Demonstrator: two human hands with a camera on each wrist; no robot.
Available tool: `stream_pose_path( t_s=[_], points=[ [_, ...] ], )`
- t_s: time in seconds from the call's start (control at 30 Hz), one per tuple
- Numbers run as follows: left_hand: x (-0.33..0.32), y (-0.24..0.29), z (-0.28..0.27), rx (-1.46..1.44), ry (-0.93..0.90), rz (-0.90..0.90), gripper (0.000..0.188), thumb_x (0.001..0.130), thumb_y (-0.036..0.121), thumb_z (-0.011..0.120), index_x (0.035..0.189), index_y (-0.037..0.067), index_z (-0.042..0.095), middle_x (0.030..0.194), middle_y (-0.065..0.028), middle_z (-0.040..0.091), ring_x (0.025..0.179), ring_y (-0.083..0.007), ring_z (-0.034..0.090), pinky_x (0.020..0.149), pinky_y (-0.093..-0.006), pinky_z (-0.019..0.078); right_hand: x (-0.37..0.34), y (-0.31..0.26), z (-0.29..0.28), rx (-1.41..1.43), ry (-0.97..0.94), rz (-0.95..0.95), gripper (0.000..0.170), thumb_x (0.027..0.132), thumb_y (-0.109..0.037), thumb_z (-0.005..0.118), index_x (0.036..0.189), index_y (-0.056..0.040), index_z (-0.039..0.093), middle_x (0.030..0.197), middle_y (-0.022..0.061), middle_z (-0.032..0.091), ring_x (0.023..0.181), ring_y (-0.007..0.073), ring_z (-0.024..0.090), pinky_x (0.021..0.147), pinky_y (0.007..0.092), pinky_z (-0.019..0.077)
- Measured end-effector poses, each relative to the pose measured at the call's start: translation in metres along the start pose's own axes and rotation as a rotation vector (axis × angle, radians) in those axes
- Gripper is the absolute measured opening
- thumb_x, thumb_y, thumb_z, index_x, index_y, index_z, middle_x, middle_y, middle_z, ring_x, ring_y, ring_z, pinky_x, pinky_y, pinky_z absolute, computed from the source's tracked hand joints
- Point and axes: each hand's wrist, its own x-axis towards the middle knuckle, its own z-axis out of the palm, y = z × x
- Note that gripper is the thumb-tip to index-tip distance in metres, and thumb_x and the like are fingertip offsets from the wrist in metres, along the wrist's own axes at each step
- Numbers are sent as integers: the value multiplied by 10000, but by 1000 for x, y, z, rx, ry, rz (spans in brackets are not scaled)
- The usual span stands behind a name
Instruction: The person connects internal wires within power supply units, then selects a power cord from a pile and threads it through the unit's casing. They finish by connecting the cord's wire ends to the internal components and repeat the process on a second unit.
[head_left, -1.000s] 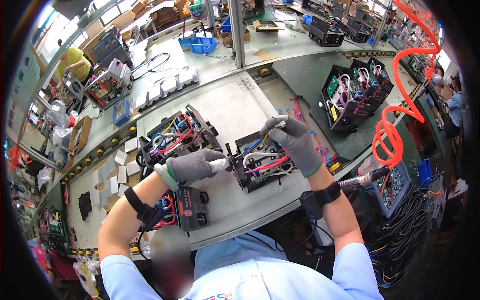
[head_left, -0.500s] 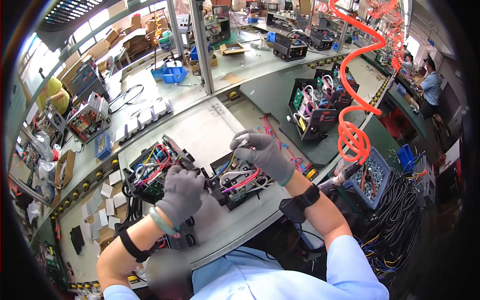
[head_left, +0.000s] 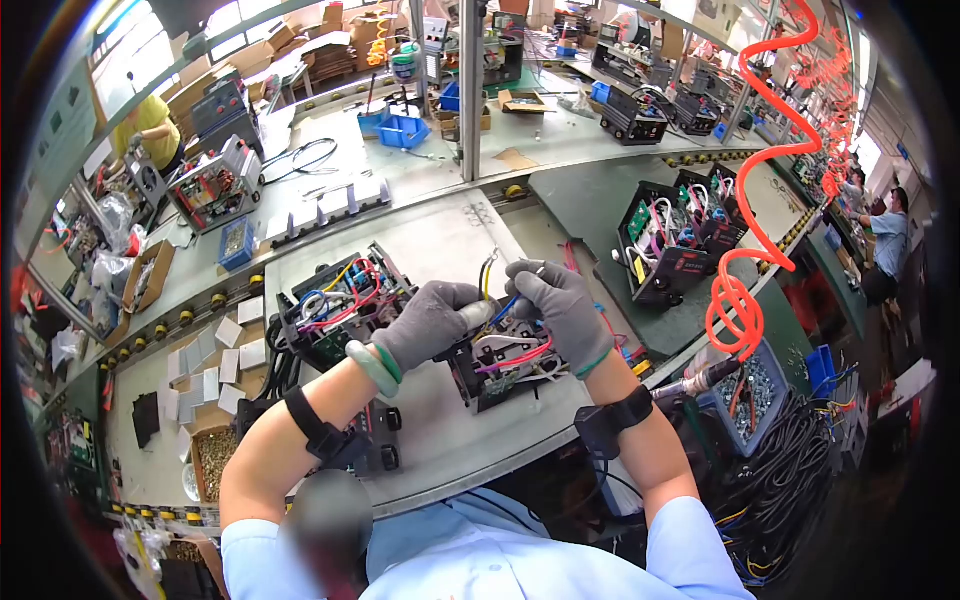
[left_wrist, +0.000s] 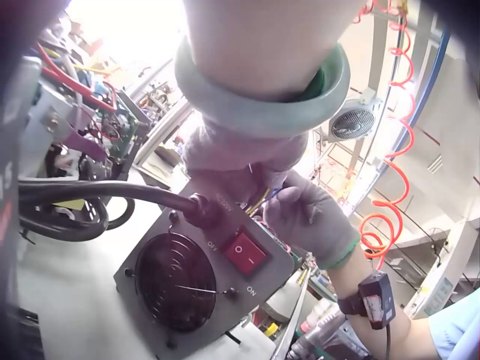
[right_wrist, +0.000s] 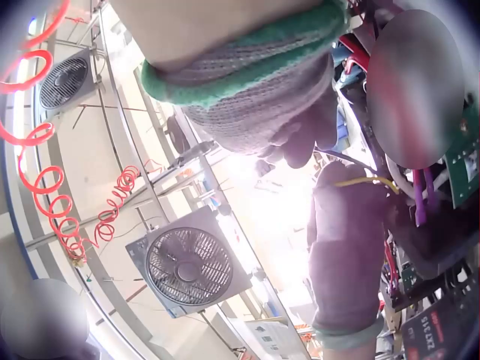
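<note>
An opened welding machine [head_left: 515,365] with a dark case and colored wires lies on the bench before me. My left hand [head_left: 440,318], gloved in grey with a pale-wrapped thumb, pinches a yellow wire [head_left: 487,278] that stands up from its fingers. Close beside it my gloved right hand [head_left: 565,310] pinches a blue wire [head_left: 507,309] rising from the machine. A small shiny bit [head_left: 541,269] shows at the right fingertips. In the left wrist view, the machine's end panel carries a red rocker switch [left_wrist: 245,253], a round fan grille [left_wrist: 175,282] and a black cable [left_wrist: 112,191].
A second opened machine [head_left: 345,300] sits just left, near my left forearm. More opened machines [head_left: 670,240] stand on the green mat at the right. An orange coiled air hose [head_left: 735,310] hangs over a blue bin of small parts [head_left: 755,400]. White pieces [head_left: 215,365] lie left.
The left hand moved from over the left machine to the right, beside the right hand, and now pinches the yellow wire. The right hand stayed over the machine; the head view turned back and forth.
</note>
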Motion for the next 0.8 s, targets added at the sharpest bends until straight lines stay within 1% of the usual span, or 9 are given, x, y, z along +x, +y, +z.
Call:
stream_pose_path(
  t_s=[0.1, 0.13, 0.27, 0.37, 0.5, 0.57, 0.7, 0.77, 0.8],
  points=[
    [8, -3, 8, 36, 163, -11, 225, 941, 195, 647, 1034, 10, 734, 779, -2, 693, 665, -35, 584, 570, -231, 482, -5, 2, 6, -48, 6, -19, 246, 979, -167, 621, 1137, 15, 668, 875, 29, 678, 688, 53, 618, 627, 204, 530],
    [16, -10, 12, -2, 227, 77, 265, 903, 210, 636, 1007, -10, 742, 727, -61, 687, 637, -89, 598, 593, -274, 503, -5, 3, 6, -75, -22, -70, 241, 983, -172, 616, 1131, 10, 671, 870, 23, 675, 687, 48, 611, 620, 200, 520],
    [32, -29, 16, 34, 264, 49, 294, 905, 233, 631, 1049, -3, 733, 813, -100, 722, 749, -115, 657, 694, -282, 531, -4, 7, 8, -117, -59, -94, 213, 990, -171, 606, 1110, -9, 675, 847, -2, 661, 664, 23, 570, 590, 178, 472],
    [27, -18, 14, 95, 217, 19, 249, 931, 182, 648, 1043, -29, 716, 859, -56, 717, 745, -78, 627, 697, -255, 527, -2, 6, 16, -138, -74, -89, 203, 986, -147, 603, 1112, -2, 670, 857, -7, 651, 692, 28, 569, 614, 188, 480],
    [21, -20, 3, -100, 108, -38, 265, 955, 190, 673, 1089, -36, 704, 946, -57, 723, 832, -90, 649, 769, -274, 542, 4, 17, 17, -171, -17, -145, 206, 977, -122, 600, 1120, 12, 666, 910, 21, 664, 778, 67, 606, 679, 216, 507],
    [17, -27, 2, -156, 46, 69, 250, 947, 213, 683, 1064, -5, 720, 895, -47, 730, 808, -76, 630, 761, -250, 523, 8, 15, 14, -177, 22, -144, 212, 972, -122, 605, 1121, 15, 666, 929, 31, 671, 810, 84, 621, 704, 223, 514],
    [6, -7, 1, -92, -127, -8, 226, 979, 204, 632, 1093, 31, 722, 896, -45, 729, 840, -71, 625, 813, -251, 518, 50, -4, -5, -312, -121, 26, 285, 932, -186, 665, 1127, 20, 696, 964, 83, 701, 870, 137, 647, 769, 270, 525],
    [13, -15, 9, 76, -116, -17, 247, 984, 207, 616, 1123, 31, 717, 900, -30, 729, 802, -67, 618, 766, -247, 513, 81, -11, -17, -582, -515, -9, 318, 940, -232, 659, 1081, 50, 700, 1042, 72, 717, 899, 144, 648, 807, 295, 525],
    [18, -17, 12, 243, -93, -18, 269, 990, 210, 600, 1154, 30, 713, 905, -15, 729, 765, -63, 610, 718, -242, 508, 78, -31, -4, -740, -596, -63, 346, 926, -288, 663, 1053, 29, 722, 1043, 125, 740, 940, 188, 681, 861, 301, 514]
  ],
)
